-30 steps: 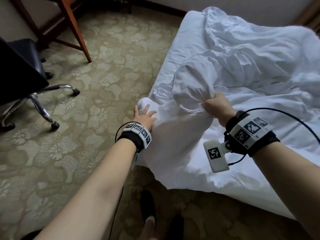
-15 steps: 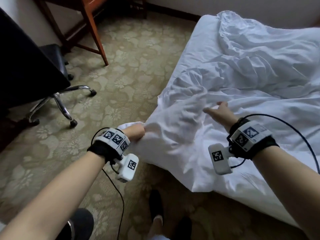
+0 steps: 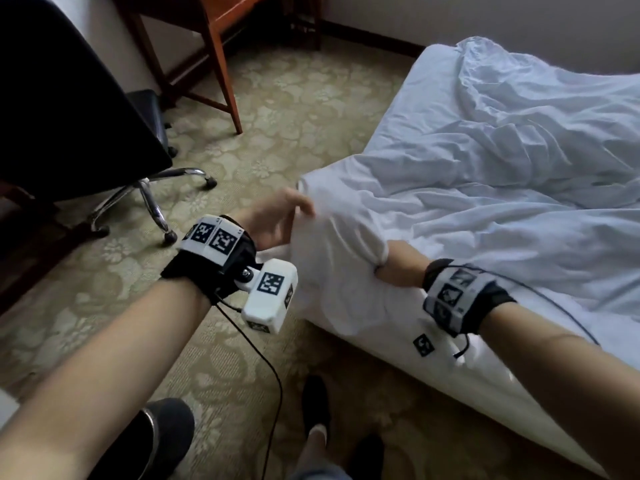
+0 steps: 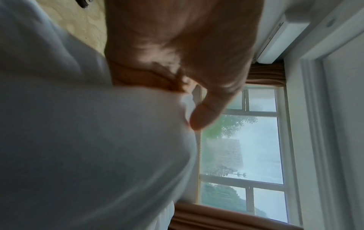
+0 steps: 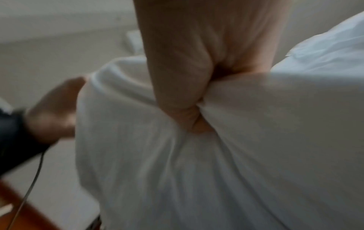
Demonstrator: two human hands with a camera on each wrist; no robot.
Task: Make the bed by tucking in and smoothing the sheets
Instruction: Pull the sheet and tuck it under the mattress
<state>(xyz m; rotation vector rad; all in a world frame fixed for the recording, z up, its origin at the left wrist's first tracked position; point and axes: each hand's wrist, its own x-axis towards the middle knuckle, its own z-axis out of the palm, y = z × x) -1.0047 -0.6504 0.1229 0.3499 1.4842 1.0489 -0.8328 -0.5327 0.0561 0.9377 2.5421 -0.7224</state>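
At bed (image 3: 433, 109) corner, both hands (image 3: 273, 220) (image 3: 401, 268) grip sheet (image 3: 332, 258); no legible txt.

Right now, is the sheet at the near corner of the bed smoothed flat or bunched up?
Bunched up: the sheet is gathered between the left hand and right hand, rumpled beyond.

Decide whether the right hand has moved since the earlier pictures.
Yes. The right hand has come back off the top of the bed toward its near edge, where its grip holds the sheet.
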